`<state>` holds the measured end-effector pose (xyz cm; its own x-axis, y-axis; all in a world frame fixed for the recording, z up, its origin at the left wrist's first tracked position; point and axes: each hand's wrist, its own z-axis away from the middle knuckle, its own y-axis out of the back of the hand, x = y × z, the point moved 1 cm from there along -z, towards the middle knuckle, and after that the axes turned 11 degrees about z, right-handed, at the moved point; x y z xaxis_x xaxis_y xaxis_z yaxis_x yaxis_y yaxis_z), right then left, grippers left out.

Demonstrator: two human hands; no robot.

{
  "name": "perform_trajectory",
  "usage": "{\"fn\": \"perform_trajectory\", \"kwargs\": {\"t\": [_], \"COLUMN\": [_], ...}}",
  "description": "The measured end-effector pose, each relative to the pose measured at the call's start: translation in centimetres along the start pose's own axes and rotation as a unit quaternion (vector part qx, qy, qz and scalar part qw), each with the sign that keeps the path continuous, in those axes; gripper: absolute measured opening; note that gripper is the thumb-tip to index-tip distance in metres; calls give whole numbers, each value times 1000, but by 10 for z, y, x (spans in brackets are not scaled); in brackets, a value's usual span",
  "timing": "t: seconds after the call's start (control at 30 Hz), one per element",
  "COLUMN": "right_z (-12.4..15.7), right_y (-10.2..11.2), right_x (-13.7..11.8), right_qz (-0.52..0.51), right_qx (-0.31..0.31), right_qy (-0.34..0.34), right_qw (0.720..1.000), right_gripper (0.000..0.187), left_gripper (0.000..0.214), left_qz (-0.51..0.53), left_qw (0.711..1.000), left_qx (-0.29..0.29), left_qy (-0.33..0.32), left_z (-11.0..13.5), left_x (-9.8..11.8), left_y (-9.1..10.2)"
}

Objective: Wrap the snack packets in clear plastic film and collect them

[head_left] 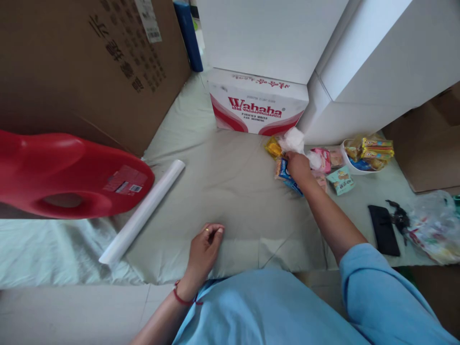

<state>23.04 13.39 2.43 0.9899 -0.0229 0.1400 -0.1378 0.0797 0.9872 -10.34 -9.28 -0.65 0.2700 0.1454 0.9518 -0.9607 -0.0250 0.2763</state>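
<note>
My right hand point(297, 166) reaches forward over a heap of small snack packets point(323, 160) on a pale green cloth point(223, 191). Its fingers are closed at a white crumpled wrapper point(293, 140), beside a yellow packet point(273, 147) and over a blue packet point(283, 170). My left hand point(205, 247) rests on the cloth near me, fingers curled in with a ring showing, and holds nothing I can see. A white rolled tube point(142, 213) lies to its left.
A white bowl point(350, 163) of wrapped snacks sits at the right, with a teal packet point(341, 180) before it. A Wahaha carton point(257, 103), a large brown box point(89, 62), a red plastic stool point(68, 175), a black phone point(384, 230) and a plastic bag point(434, 232) surround the cloth.
</note>
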Motion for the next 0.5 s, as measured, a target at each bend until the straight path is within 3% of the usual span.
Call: {"fn": "perform_trajectory", "kwargs": {"t": [0.13, 0.23, 0.33, 0.4, 0.5], "right_z": [12, 19, 16, 4, -22], "right_y": [16, 34, 42, 37, 20], "right_x": [11, 26, 36, 36, 34], "right_qz": [-2, -32, -71, -93, -89], "right_qx": [10, 70, 141, 150, 75], "right_qy": [7, -23, -18, 17, 33], "right_qw": [1000, 997, 987, 984, 993], "right_gripper": [43, 42, 43, 56, 90], "left_gripper": [27, 22, 22, 21, 21], "left_qz": [-67, -89, -100, -116, -149], "left_qw": [994, 987, 985, 984, 977], "left_qx": [58, 40, 19, 30, 67], "left_qy": [-66, -125, -137, -133, -135], "left_z": [18, 37, 51, 56, 58], "left_x": [-7, -11, -14, -14, -13], "left_y": [20, 38, 57, 66, 75]}}
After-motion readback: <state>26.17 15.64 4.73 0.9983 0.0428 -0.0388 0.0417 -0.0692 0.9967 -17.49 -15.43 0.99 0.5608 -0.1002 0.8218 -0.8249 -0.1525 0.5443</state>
